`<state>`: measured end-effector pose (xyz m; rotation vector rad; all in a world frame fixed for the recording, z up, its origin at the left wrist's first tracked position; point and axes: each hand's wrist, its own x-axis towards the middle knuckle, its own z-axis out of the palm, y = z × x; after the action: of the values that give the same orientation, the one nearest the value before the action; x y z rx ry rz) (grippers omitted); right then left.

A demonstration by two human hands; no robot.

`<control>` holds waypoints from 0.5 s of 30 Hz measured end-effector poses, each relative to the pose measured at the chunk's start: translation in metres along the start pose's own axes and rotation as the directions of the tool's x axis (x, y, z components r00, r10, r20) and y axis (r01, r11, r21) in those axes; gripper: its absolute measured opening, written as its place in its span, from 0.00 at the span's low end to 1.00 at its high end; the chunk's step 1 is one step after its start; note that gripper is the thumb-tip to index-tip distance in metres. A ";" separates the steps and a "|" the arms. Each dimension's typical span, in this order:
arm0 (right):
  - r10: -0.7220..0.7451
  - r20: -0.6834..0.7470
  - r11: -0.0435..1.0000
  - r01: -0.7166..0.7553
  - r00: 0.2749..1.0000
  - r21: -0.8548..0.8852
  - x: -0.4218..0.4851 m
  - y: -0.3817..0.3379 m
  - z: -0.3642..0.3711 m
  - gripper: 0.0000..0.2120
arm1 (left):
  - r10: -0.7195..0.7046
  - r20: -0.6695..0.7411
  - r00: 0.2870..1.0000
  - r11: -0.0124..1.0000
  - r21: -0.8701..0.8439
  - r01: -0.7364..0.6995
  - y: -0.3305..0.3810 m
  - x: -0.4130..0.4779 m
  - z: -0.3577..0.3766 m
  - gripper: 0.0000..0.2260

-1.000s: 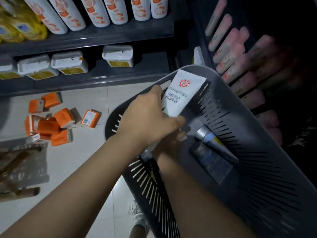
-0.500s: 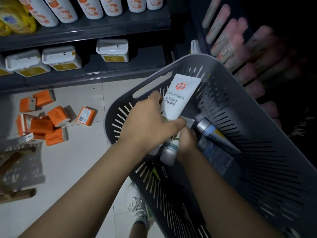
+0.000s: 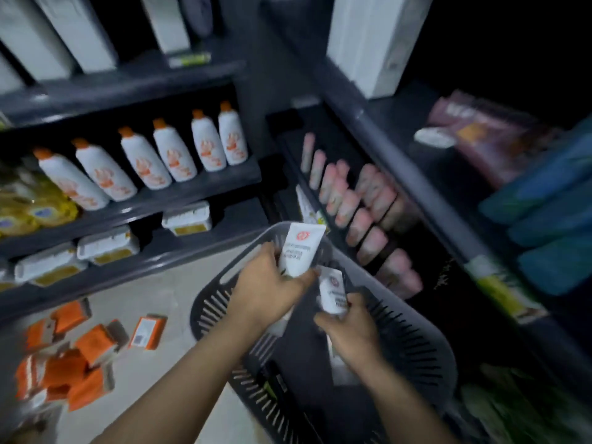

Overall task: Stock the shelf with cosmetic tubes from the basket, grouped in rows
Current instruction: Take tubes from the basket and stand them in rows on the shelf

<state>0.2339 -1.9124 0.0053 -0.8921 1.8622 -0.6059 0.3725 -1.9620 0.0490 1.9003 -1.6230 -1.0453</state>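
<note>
Two white tubes are in play, one in each of your hands. Your left hand point(image 3: 266, 285) grips the taller white tube point(image 3: 299, 248), red emblem facing you and flat end up, right over the far rim of the grey basket point(image 3: 416, 344). Your right hand point(image 3: 349, 330) has its fingers curled round a second white tube point(image 3: 333, 291), just beside and below the first. Both tubes hang over the basket, and neither is on the shelf yet.

Beyond the rim, the pink tubes point(image 3: 362, 200) lie in rows on the dark shelf point(image 3: 426, 200) to your right, so that group looks done. Something pale sits at the near end of that shelf, too blurred to name.

The basket floor is dark and smeared, so I can't count what's left in there. My read is that you're partway through, with pinks placed and the white row next. The orange-capped bottles point(image 3: 173, 155) and the orange boxes point(image 3: 93, 344) on the floor don't look like part of this job.
</note>
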 end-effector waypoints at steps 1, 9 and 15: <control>-0.033 -0.049 0.999 0.035 0.998 0.032 -0.013 -0.007 -0.015 0.18 | 0.063 0.013 0.998 0.997 -0.048 -0.062 0.018 -0.004 -0.005 0.22; -0.085 -0.372 0.879 0.245 0.924 0.408 -0.154 -0.064 -0.135 0.18 | 0.554 0.116 0.825 0.829 -0.168 -0.533 0.165 -0.086 -0.057 0.15; -0.173 -0.751 0.864 0.465 0.637 0.195 -0.283 -0.078 -0.234 0.20 | 0.773 0.130 0.622 0.631 -0.263 -0.730 0.277 -0.184 -0.052 0.14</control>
<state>0.1271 -1.7289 0.3152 -0.7890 2.1390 -1.6930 0.2294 -1.8543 0.3344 0.7912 -2.0797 -0.9886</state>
